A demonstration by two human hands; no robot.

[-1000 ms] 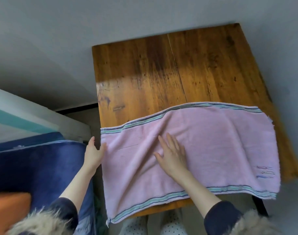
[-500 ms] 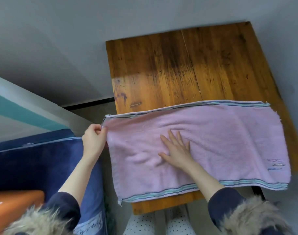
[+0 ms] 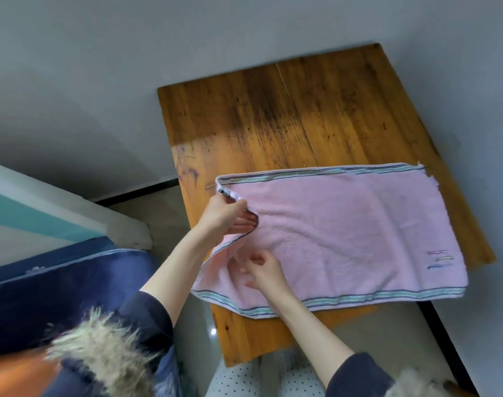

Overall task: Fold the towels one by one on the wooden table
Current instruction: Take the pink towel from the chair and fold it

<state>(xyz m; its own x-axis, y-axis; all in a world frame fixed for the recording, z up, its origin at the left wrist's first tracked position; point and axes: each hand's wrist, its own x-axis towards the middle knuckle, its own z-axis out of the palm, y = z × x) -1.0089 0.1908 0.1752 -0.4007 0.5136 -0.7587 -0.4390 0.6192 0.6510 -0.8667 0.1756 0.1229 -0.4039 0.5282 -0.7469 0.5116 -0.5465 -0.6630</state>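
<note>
My left hand pinches the pink towel at its left edge, grip closed on the lifted hem; my right hand curls onto the cloth near the front-left corner. The towel lies flat across the wooden counter. Risk: its near-left corner overhangs the counter edge, so a tug could drag it off. Bare wood beyond gives folding room; the blue bed crowds my left.

Pink towel with striped borders lies flat across wooden table, left end lifted
</note>
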